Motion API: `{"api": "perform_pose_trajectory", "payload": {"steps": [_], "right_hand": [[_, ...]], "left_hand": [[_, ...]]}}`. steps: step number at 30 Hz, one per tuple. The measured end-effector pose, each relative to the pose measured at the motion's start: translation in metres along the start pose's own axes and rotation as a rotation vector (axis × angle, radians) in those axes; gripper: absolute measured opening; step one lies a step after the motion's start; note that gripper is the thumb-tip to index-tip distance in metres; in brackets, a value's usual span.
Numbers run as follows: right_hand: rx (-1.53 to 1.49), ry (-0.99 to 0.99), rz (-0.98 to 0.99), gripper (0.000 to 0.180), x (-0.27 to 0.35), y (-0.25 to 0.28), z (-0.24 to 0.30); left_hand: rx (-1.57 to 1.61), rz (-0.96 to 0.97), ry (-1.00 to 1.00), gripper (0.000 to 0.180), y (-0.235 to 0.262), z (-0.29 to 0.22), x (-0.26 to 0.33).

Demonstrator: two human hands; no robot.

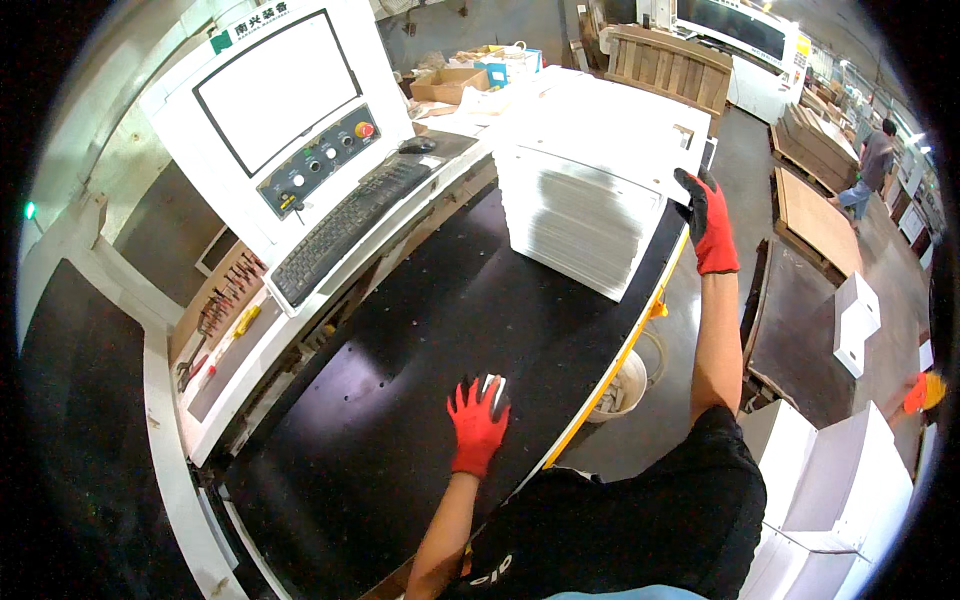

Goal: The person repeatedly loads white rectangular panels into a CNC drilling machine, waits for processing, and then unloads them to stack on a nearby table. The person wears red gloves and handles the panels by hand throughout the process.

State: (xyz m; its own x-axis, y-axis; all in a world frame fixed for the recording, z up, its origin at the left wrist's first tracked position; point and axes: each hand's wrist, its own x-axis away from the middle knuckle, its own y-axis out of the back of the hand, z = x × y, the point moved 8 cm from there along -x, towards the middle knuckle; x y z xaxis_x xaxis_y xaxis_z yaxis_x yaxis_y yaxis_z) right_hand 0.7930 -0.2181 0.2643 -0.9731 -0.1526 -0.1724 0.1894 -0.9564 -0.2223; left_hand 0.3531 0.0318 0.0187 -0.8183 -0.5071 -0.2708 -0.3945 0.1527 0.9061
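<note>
My left hand (477, 425), in a red and black glove, rests on the black machine table (400, 340) with a small light-coloured object (494, 387) under its fingers. My right hand (708, 220), gloved the same way, reaches forward and grips the right corner of a tall stack of white panels (590, 170) standing on the far end of the table.
A white control console with a screen (275, 90), button panel and keyboard (345, 225) stands at the left. A tool tray (225, 310) lies below it. White boxes (850, 480) sit at the lower right. Wooden pallets (815, 215) and another person (872, 165) are at the far right.
</note>
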Motion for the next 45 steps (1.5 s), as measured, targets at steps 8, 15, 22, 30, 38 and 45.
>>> {"api": "perform_pose_trajectory", "payload": {"steps": [8, 15, 22, 30, 38, 45], "right_hand": [[-0.009, 0.183, -0.007, 0.042, -0.087, -0.020, -0.048], [0.114, 0.653, -0.472, 0.062, 0.090, -0.039, -0.018], [0.315, -0.116, 0.728, 0.087, 0.330, -0.120, -0.210], [-0.069, -0.170, -0.368, 0.051, 0.341, 0.022, -0.266], [0.420, -0.018, -0.766, 0.068, 0.240, 0.194, -0.335], [0.681, -0.042, -0.726, 0.082, 0.238, 0.134, -0.321]], "left_hand": [[0.022, -0.068, -0.047, 0.066, -0.006, 0.005, 0.009], [0.161, -0.126, -0.035, 0.079, 0.005, 0.006, 0.011], [0.214, -0.157, -0.331, 0.097, 0.003, -0.020, 0.033], [0.303, 0.016, -0.327, 0.100, -0.010, -0.048, 0.045], [0.222, 0.102, -0.237, 0.091, -0.009, -0.052, 0.038], [0.203, 0.070, -0.291, 0.085, -0.006, -0.050, 0.042]]}}
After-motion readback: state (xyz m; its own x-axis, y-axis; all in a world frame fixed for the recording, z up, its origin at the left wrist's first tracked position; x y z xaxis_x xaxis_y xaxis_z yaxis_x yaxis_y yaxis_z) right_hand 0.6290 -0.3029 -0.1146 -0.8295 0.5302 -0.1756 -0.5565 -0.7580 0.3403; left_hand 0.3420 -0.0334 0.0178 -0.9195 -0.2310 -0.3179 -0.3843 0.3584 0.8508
